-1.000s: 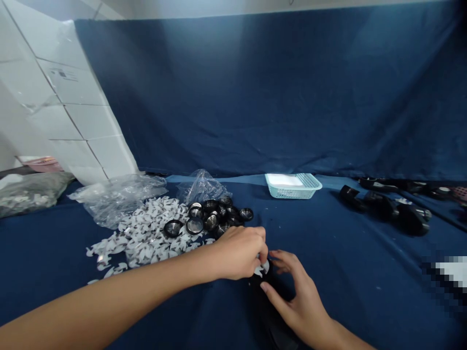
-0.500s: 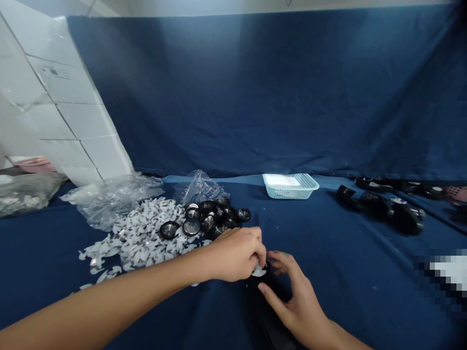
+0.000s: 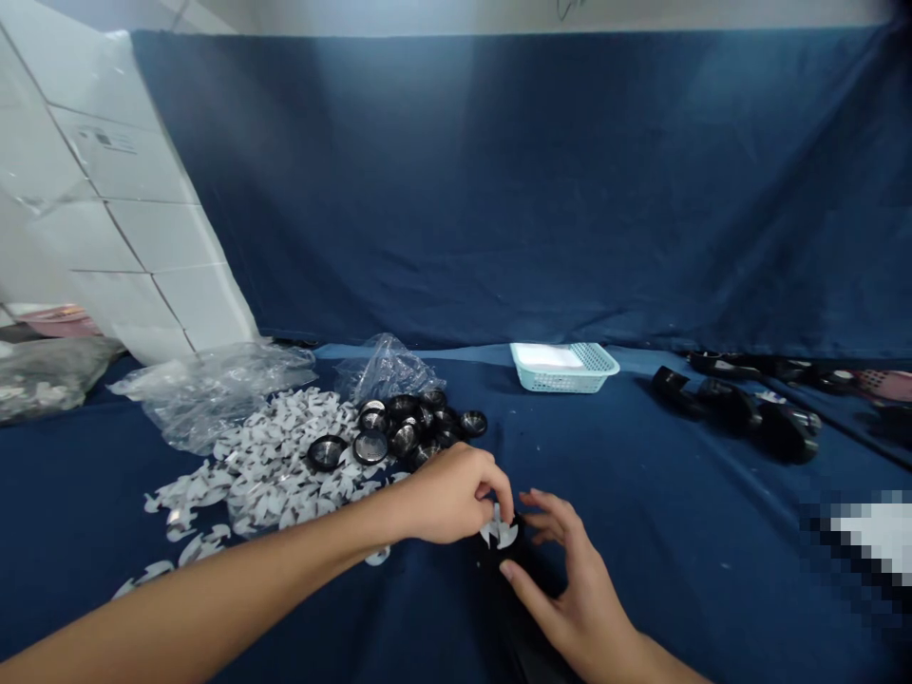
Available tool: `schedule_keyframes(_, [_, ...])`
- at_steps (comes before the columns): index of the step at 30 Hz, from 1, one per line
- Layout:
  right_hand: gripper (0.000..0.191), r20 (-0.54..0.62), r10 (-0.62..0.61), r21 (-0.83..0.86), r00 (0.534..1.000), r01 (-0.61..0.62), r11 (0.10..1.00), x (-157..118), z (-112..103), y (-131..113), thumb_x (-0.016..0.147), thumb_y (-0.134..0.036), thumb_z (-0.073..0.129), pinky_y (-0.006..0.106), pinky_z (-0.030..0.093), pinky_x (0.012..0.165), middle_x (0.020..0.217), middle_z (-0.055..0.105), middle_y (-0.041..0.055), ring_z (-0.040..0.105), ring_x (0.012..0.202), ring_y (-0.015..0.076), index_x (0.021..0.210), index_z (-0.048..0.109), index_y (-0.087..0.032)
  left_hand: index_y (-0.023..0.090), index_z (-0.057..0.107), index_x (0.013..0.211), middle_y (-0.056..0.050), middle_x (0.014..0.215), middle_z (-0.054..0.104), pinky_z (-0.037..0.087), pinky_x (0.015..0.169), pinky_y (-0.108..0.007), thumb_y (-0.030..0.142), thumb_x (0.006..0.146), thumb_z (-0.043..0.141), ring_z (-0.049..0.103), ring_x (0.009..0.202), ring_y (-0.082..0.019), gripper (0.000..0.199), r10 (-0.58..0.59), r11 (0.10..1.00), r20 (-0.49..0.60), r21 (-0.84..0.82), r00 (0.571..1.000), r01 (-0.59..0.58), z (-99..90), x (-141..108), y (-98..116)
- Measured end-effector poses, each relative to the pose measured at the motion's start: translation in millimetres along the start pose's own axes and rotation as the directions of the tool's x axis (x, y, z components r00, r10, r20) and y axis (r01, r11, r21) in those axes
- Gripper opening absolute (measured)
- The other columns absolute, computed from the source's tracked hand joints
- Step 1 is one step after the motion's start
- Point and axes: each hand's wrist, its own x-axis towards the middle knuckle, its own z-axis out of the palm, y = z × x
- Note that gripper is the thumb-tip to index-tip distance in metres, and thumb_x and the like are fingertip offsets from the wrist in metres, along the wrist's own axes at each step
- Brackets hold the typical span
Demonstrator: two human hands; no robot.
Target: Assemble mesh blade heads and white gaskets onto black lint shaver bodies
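My left hand (image 3: 460, 494) reaches in from the left with its fingers curled down onto a thin white plastic piece (image 3: 504, 534) with pointed, curved edges. This piece lies in the dark round end of a long black object (image 3: 531, 636), whose full shape I cannot make out. My right hand (image 3: 577, 579) is beside that end, thumb and fingers spread apart around it without gripping. Left of my hands is a heap of similar white plastic pieces (image 3: 285, 465). Several round black caps (image 3: 370, 446) with shiny insides lie at the heap's right side.
Clear plastic bags (image 3: 206, 389) lie behind the heap. A light blue basket (image 3: 565, 380) with something white inside stands near the hanging dark blue cloth (image 3: 499, 190). Black cylindrical parts (image 3: 733, 408) are at the right. Dark blue cloth covers the table.
The left hand's fingers have lifted and opened slightly, so more of the white plastic piece shows. My right hand stays almost in place. The view has shifted slightly.
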Motion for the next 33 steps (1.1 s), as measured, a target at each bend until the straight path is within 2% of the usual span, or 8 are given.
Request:
schedule_keyframes(4, [0.06, 0.003, 0.005, 0.002, 1.0, -0.005, 1.0, 1.3, -0.6, -1.3, 0.086, -0.024, 0.06, 0.039, 0.057, 0.084, 0.13, 0.052, 0.0119, 0.063, 0.105, 0.024, 0.137, 0.029, -0.027, 0.024, 0.068, 0.086, 0.004, 0.062, 0.049, 0.034, 0.056, -0.024, 0.028, 0.077, 0.059, 0.049, 0.059, -0.013, 0.013, -0.138, 0.99, -0.075, -0.042, 0.987, 0.136, 3.2, -2.9, 2.7])
schedule_keyframes(7, [0.059, 0.003, 0.007, 0.013, 1.0, -0.007, 1.0, 2.3, -1.4, -2.6, 0.085, -0.023, 0.061, 0.039, 0.056, 0.085, 0.13, 0.052, 0.011, 0.062, 0.106, 0.0239, 0.136, 0.03, -0.028, 0.024, 0.065, 0.092, 0.004, 0.067, 0.052, 0.031, 0.054, -0.024, 0.04, 0.071, 0.067, 0.05, 0.063, -0.015, 0.026, -0.222, 0.974, -0.081, -0.068, 0.972, 0.217, 4.8, -7.5, 7.0])
schedule_keyframes(11, [0.059, 0.019, 0.014, 0.023, 1.0, -0.014, 1.0, 2.6, -2.3, -3.8, 0.085, -0.023, 0.061, 0.039, 0.056, 0.086, 0.13, 0.051, 0.0114, 0.061, 0.108, 0.0245, 0.136, 0.03, -0.028, 0.024, 0.061, 0.096, 0.005, 0.067, 0.048, 0.028, 0.053, -0.024, 0.033, 0.069, 0.066, 0.048, 0.064, -0.015, 0.029, -0.272, 0.955, -0.037, -0.134, 0.962, 0.265, 6.6, -12.8, 4.5])
schedule_keyframes(16, [0.055, 0.013, 0.021, 0.018, 1.0, -0.021, 1.0, 2.6, -2.5, -5.3, 0.086, -0.022, 0.06, 0.038, 0.056, 0.085, 0.127, 0.052, 0.0108, 0.061, 0.106, 0.0241, 0.134, 0.033, -0.028, 0.022, 0.06, 0.094, 0.007, 0.062, 0.043, 0.028, 0.056, -0.025, 0.025, 0.07, 0.061, 0.042, 0.058, -0.012, 0.024, -0.301, 0.923, -0.049, -0.268, 0.952, 0.277, 10.4, -9.2, -9.4])
schedule_keyframes(22, [0.057, 0.004, -0.03, -0.001, 1.0, 0.03, 1.0, 1.6, -0.6, -3.4, 0.086, -0.022, 0.06, 0.036, 0.056, 0.083, 0.127, 0.051, 0.0119, 0.061, 0.106, 0.024, 0.135, 0.032, -0.027, 0.018, 0.059, 0.096, 0.008, 0.061, 0.044, 0.031, 0.048, -0.023, 0.029, 0.066, 0.067, 0.043, 0.05, -0.01, 0.033, -0.388, 0.822, 0.059, -0.428, 0.92, 0.375, 23.0, 12.6, -23.4])
schedule_keyframes(24, [0.058, 0.0, -0.046, -0.005, 0.999, 0.046, 0.999, 0.8, 0.3, -1.5, 0.086, -0.021, 0.06, 0.036, 0.057, 0.082, 0.128, 0.05, 0.0123, 0.061, 0.106, 0.0238, 0.136, 0.031, -0.027, 0.017, 0.06, 0.095, 0.008, 0.061, 0.044, 0.03, 0.045, -0.022, 0.032, 0.062, 0.072, 0.041, 0.047, -0.009, 0.038, -0.397, 0.791, 0.099, -0.466, 0.912, 0.395, 25.3, 17.9, -22.8])
schedule_keyframes(28, [0.059, -0.009, -0.065, -0.003, 0.998, 0.065, 0.998, 0.0, 1.7, 1.2, 0.085, -0.021, 0.06, 0.035, 0.057, 0.08, 0.128, 0.051, 0.0127, 0.062, 0.104, 0.0238, 0.136, 0.032, -0.026, 0.017, 0.065, 0.086, 0.008, 0.058, 0.044, 0.027, 0.044, -0.021, 0.033, 0.051, 0.082, 0.038, 0.048, -0.008, 0.043, -0.373, 0.784, 0.134, -0.485, 0.918, 0.389, 22.5, 20.7, -16.1])
schedule_keyframes(33, [0.055, -0.012, -0.032, -0.006, 0.999, 0.032, 0.999, 2.3, 0.1, -1.2, 0.085, -0.022, 0.06, 0.034, 0.057, 0.08, 0.126, 0.052, 0.0115, 0.063, 0.103, 0.0229, 0.134, 0.034, -0.026, 0.017, 0.066, 0.092, 0.007, 0.06, 0.045, 0.03, 0.045, -0.022, 0.037, 0.067, 0.069, 0.041, 0.049, -0.009, 0.032, -0.361, 0.791, 0.135, -0.481, 0.923, 0.379, 12.6, 13.6, -13.3])
